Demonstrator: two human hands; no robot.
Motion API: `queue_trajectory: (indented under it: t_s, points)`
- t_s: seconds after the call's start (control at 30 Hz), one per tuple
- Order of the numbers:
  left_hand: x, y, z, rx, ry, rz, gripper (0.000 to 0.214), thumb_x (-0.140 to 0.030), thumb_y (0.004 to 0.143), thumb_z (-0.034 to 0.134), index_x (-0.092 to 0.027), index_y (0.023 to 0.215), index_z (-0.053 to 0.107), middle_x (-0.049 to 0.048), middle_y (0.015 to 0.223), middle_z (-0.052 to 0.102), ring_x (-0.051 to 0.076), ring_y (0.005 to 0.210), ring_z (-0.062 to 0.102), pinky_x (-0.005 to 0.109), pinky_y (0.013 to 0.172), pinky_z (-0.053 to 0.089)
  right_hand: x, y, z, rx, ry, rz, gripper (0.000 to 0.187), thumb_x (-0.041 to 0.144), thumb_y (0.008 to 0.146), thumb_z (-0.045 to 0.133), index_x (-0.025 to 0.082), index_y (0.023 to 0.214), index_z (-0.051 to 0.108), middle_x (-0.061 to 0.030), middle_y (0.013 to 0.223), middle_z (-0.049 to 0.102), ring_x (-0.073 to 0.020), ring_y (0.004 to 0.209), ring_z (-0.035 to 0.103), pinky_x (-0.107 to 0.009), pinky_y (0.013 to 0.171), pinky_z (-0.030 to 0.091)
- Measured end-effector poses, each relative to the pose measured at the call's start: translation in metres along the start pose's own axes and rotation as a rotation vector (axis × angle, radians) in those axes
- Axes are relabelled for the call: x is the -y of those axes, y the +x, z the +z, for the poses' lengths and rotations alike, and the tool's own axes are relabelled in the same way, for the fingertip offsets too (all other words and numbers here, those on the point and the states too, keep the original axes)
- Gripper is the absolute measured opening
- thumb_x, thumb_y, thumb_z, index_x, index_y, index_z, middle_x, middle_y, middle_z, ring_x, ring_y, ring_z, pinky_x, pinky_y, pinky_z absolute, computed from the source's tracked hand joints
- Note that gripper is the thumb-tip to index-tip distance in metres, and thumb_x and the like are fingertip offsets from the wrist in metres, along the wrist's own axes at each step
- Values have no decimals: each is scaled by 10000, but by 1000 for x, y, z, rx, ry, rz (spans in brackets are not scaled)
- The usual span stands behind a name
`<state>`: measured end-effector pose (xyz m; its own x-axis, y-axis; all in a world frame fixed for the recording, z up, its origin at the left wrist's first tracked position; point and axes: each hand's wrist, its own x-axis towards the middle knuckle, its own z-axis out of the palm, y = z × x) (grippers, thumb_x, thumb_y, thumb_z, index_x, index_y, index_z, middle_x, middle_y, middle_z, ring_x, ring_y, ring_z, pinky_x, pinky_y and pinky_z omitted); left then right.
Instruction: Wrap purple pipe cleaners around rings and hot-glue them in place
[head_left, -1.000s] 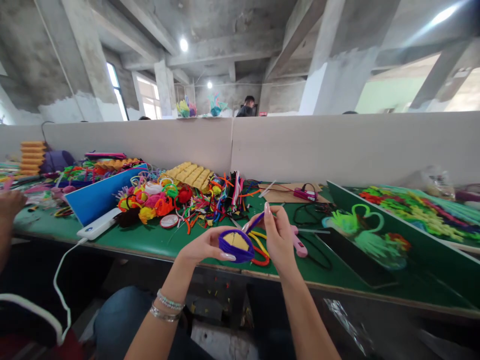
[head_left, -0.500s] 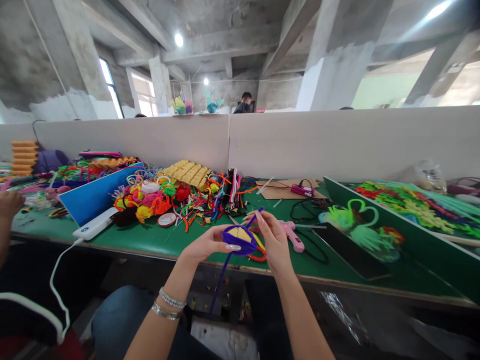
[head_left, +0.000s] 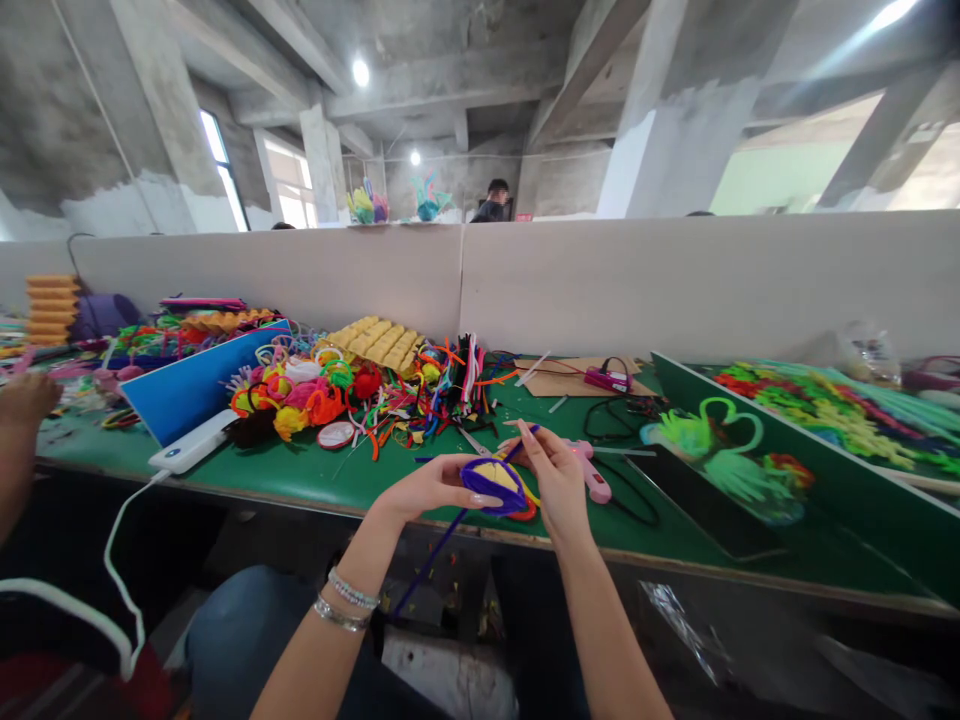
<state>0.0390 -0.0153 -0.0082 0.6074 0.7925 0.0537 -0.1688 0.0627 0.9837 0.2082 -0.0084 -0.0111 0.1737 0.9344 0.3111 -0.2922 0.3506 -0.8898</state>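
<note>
My left hand (head_left: pixel 429 488) is closed, pinching a small yellow cup-like piece wrapped round with purple pipe cleaner (head_left: pixel 507 492). Its thumb lies along the near side of the wrapping. With bent fingers my right hand (head_left: pixel 556 478) grips a purple strand (head_left: pixel 525 440) that rises from the piece's right side. Another purple length (head_left: pixel 429 568) hangs below the piece, past the table edge. Partly hidden behind the hands are scissors (head_left: pixel 472 442) with red and yellow handles. A pink glue gun (head_left: pixel 596 482) lies on the table just right of my right hand.
The green table (head_left: pixel 315 484) bears a heap of colourful pipe-cleaner pieces (head_left: pixel 307 392), a yellow egg tray (head_left: pixel 375 342), a white power strip (head_left: pixel 193 440), a black flat panel (head_left: pixel 712 500) and green swan figures (head_left: pixel 739 455). Another person's hand (head_left: pixel 28 400) is at far left.
Both hands and the wrapped piece have shifted slightly right, and the piece tilts down more to the right. The hanging purple length has swung leftward at its lower end.
</note>
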Motion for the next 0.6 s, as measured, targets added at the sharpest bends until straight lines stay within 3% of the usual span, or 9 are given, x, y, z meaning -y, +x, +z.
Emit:
queue_trajectory:
  t_s: [0.1,0.23,0.37,0.47,0.6]
  points:
    - [3,4,0,2,36,-23,463,-204,543,785,-160,990,670,58,957,703,196,888,633,312,865,458,-8,4,-3,-42,-25,-19,350,431,674,666,180,916,635,-5,642,637,-147,557,593,-322,621,534]
    - [6,11,-7,-121,-30,21,361,-263,600,750,-128,930,691,80,958,703,206,935,626,318,934,416,-11,7,-11,-84,-96,-121,335,421,751,596,198,1000,620,30,585,539,-109,505,526,-255,522,492]
    - [4,13,-15,-251,-153,48,351,-265,630,724,-117,946,682,110,1014,682,219,996,607,343,966,398,-2,7,-20,-121,-175,-134,364,445,776,553,219,1059,594,58,550,454,-53,381,361,-177,336,310]
    - [1,14,-16,-393,-234,47,284,-244,659,695,-119,913,682,119,1029,674,225,1021,596,356,974,394,8,5,-25,-45,-286,-100,429,473,777,535,218,1122,549,59,546,465,-46,351,308,-170,307,235]
    - [0,16,-14,-444,-401,8,272,-315,744,616,-162,967,652,93,1068,659,217,1048,589,369,982,383,19,3,-29,36,-510,-176,430,456,825,464,196,1161,531,45,557,490,-62,369,344,-195,357,299]
